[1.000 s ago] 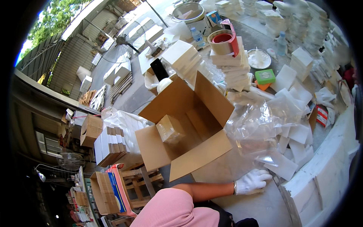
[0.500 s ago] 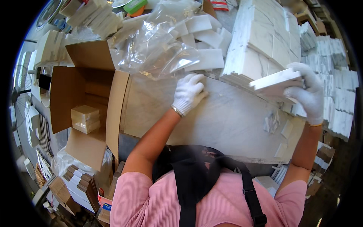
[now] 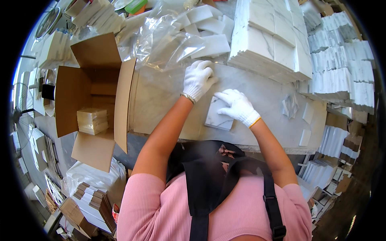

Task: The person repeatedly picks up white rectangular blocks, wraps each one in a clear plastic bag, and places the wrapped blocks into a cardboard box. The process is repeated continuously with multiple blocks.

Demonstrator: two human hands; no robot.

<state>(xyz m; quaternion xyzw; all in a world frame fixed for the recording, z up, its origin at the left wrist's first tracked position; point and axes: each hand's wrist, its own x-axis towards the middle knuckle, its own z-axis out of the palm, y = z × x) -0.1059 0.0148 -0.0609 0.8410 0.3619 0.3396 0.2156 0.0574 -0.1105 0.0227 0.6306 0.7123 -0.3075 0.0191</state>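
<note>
My left hand (image 3: 198,81), in a white knit glove, rests on the worktable (image 3: 169,110) with its fingers curled inward. Whatever lies under those fingers, if anything, is hidden. Just to its right, my gloved right hand (image 3: 238,107) grips a white marble tile (image 3: 218,117) with grey veins, thumb and fingers over its upper right part. That tile lies at the tabletop, its near edge toward me. Beyond my left hand spreads crumpled clear plastic (image 3: 155,48). White foam sheets (image 3: 211,45) lie to the right of the plastic.
An open cardboard box (image 3: 74,102) stands at the left, with a wrapped block (image 3: 92,121) inside. Stacked marble tiles (image 3: 275,52) rise at the back right, with more tile stacks (image 3: 333,82) beyond. A crumpled plastic scrap (image 3: 290,106) and thin white pieces (image 3: 305,137) lie on the table's right.
My right hand has carried the marble tile from beside the tile stack leftward and down to the tabletop near my left hand. My left hand's fingers look more curled.
</note>
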